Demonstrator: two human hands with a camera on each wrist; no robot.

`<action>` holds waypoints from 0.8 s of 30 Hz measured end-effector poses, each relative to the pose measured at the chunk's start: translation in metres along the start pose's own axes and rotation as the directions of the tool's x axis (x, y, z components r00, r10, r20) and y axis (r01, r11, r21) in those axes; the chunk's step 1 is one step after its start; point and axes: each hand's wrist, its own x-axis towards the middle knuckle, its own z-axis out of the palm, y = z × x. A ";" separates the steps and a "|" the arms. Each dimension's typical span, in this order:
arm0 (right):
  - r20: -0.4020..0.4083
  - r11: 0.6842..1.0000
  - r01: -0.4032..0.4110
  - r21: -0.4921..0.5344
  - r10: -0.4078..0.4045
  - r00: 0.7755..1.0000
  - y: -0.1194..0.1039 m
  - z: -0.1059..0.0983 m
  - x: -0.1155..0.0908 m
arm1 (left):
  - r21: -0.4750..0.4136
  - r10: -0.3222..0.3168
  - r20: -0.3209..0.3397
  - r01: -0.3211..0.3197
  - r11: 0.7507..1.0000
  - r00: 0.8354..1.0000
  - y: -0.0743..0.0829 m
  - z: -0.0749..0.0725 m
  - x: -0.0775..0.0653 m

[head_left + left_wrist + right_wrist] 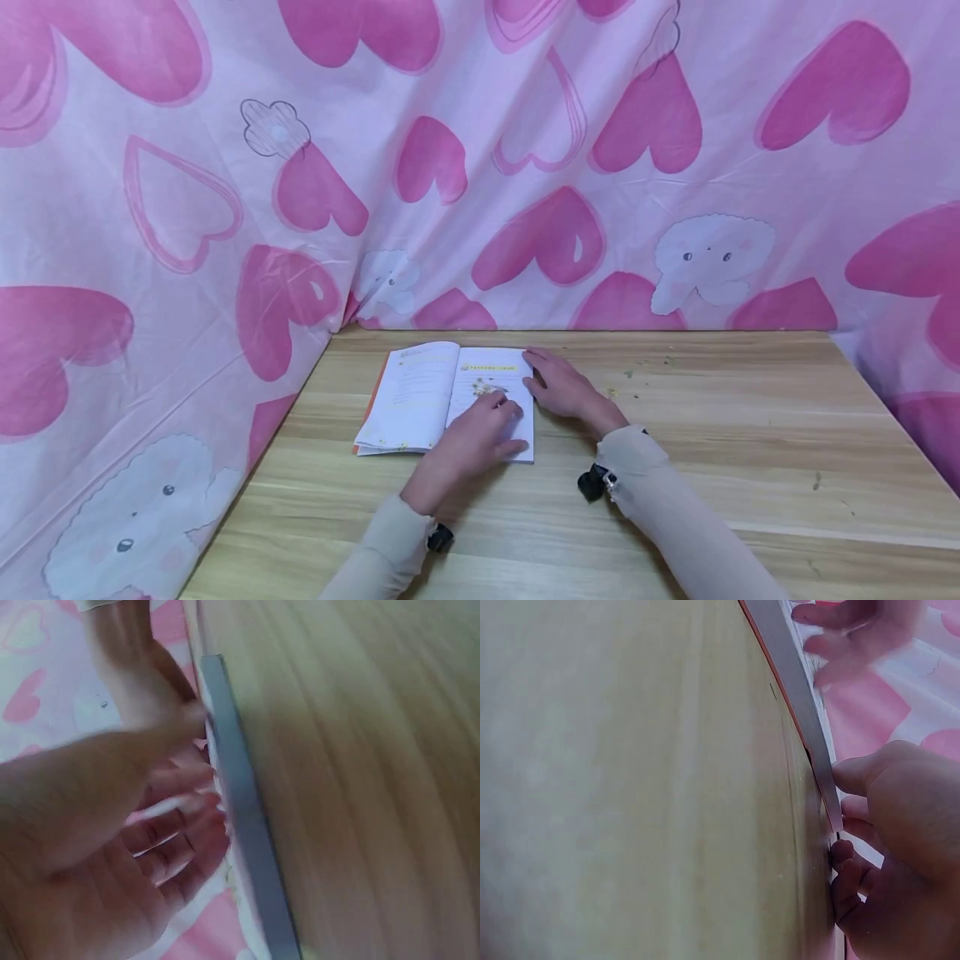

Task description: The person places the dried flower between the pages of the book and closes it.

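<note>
An open book [417, 400] with white pages and an orange cover edge lies on the wooden table. My left hand [480, 429] is over its right page, fingers loosely bent by a small heap of yellow-green bits [483, 386]. Blur in the left wrist view [150, 862] softens that hand's outline; its palm is empty there. At the book's upper right edge rests my right hand [566, 385], thumb and fingertips touching the border. Seen from the right wrist, the thumb [862, 769] lies against the grey page block [795, 682], the other fingers loosely bent near the corner.
More small bits [633, 367] are scattered on the table [720, 450] right of the book, and a few lie along the left page's lower edge. A pink heart-patterned cloth [525, 217] hangs behind and at the sides. Each wrist wears a small black camera [592, 483].
</note>
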 end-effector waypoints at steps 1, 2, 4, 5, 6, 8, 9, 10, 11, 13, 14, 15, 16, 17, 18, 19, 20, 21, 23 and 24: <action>-0.003 1.000 0.001 0.000 -0.001 1.000 0.000 0.000 0.000 | -0.023 0.004 0.031 -0.003 1.000 1.000 0.001 0.002 0.002; -0.005 1.000 0.003 -0.001 -0.003 1.000 0.000 0.000 0.000 | -0.042 0.002 0.057 0.000 0.999 0.998 0.002 0.004 0.003; -0.007 1.000 0.007 -0.001 -0.007 1.000 0.000 0.001 0.000 | -0.061 0.002 0.070 0.002 0.998 0.998 0.002 0.006 0.005; -0.009 1.000 0.009 0.003 -0.009 1.000 0.000 0.001 0.000 | -0.074 0.002 0.073 0.004 0.997 0.997 0.001 0.007 0.006; -0.009 1.000 0.010 0.003 -0.010 1.000 0.000 0.001 0.000 | -0.085 0.002 0.076 0.004 0.996 0.997 0.000 0.008 0.007; -0.007 1.000 0.009 0.004 -0.009 1.000 0.000 0.001 0.000 | -0.100 0.006 0.080 0.002 0.995 0.997 -0.002 0.009 0.008; -0.005 1.000 0.008 0.004 -0.008 1.000 0.001 0.001 0.000 | -0.108 0.008 0.081 0.001 0.994 0.997 -0.002 0.009 0.009; -0.004 1.000 0.008 0.005 -0.008 1.000 0.001 0.001 0.000 | -0.117 0.009 0.085 0.001 0.993 0.996 -0.003 0.009 0.009; -0.002 1.000 0.006 0.006 -0.006 1.000 0.001 0.001 0.000 | -0.122 0.013 0.085 -0.002 0.993 0.996 -0.003 0.009 0.009; 0.001 1.000 0.003 0.008 -0.003 1.000 0.001 0.001 -0.001 | -0.129 0.025 0.084 -0.014 0.992 0.996 -0.005 0.010 0.009; 0.001 1.000 0.002 0.010 -0.002 1.000 0.000 0.001 -0.001 | -0.136 0.032 0.083 -0.021 0.991 0.996 -0.005 0.010 0.008; 0.000 1.000 0.003 0.012 -0.003 1.000 0.000 0.001 -0.001 | -0.140 0.039 0.083 -0.027 0.990 0.996 -0.005 0.010 0.008; -0.003 1.000 0.004 0.012 -0.004 1.000 0.000 0.001 -0.001 | -0.147 0.045 0.081 -0.032 0.989 0.996 -0.006 0.010 0.008; -0.004 1.000 0.006 0.013 -0.006 1.000 0.000 0.001 -0.001 | -0.148 0.051 0.076 -0.039 0.988 0.996 -0.006 0.010 0.008; -0.005 1.000 0.008 0.012 -0.008 1.000 0.000 0.001 -0.001 | -0.148 0.056 0.075 -0.044 0.988 0.996 -0.006 0.009 0.008; -0.006 1.000 0.008 0.012 -0.008 1.000 0.000 0.001 -0.002 | -0.148 0.060 0.075 -0.048 0.988 0.995 -0.006 0.009 0.008; -0.008 1.000 0.010 0.017 -0.010 1.000 0.000 0.001 -0.002 | -0.147 0.063 0.075 -0.051 0.988 0.995 -0.006 0.008 0.007; -0.010 1.000 0.015 0.024 -0.015 1.000 0.001 0.000 -0.002 | -0.143 0.065 0.071 -0.054 0.988 0.995 -0.006 0.008 0.007; -0.013 0.998 0.015 0.063 -0.015 1.000 0.001 -0.001 -0.002 | -0.132 0.068 0.061 -0.060 0.989 0.996 -0.005 0.007 0.008; -0.019 0.996 0.022 0.083 -0.021 1.000 0.002 -0.001 -0.002 | -0.131 0.070 0.057 -0.062 0.990 0.996 -0.005 0.007 0.008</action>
